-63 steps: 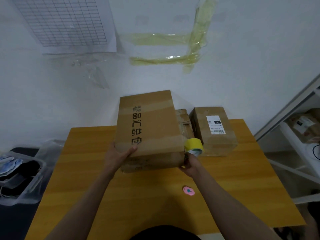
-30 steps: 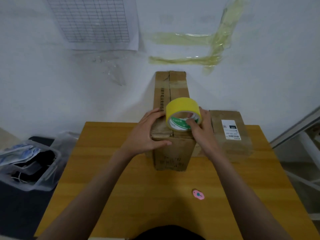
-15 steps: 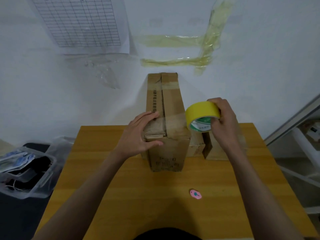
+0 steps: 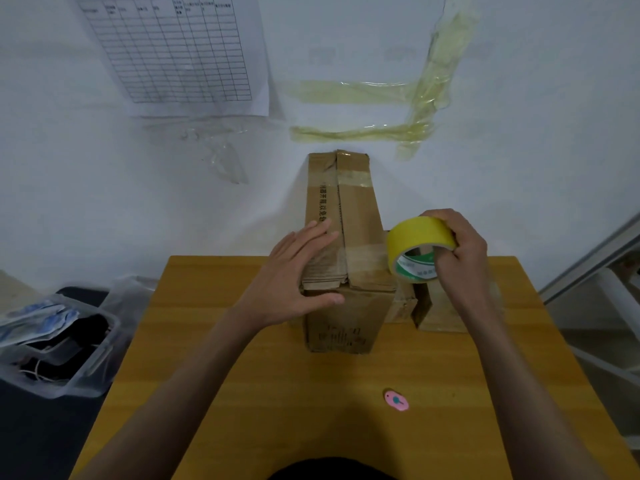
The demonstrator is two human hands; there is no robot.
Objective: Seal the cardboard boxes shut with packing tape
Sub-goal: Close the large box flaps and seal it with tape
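Tall corrugated cardboard box (image 4: 346,258), creased, on end at the table's (image 4: 242,393) far edge. My left hand (image 4: 294,282) lies flat-fingered across its top flaps; my right hand (image 4: 460,251) grips the glossy yellow tape roll (image 4: 417,237) beside it. Pink oval cutter (image 4: 396,400) toward the near edge.

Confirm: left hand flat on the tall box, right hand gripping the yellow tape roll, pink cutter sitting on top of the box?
Not quite. The head view shows the pink cutter lying on the table, in front of the tall box. The rest holds: left hand flat on the box, right hand gripping the yellow tape roll.
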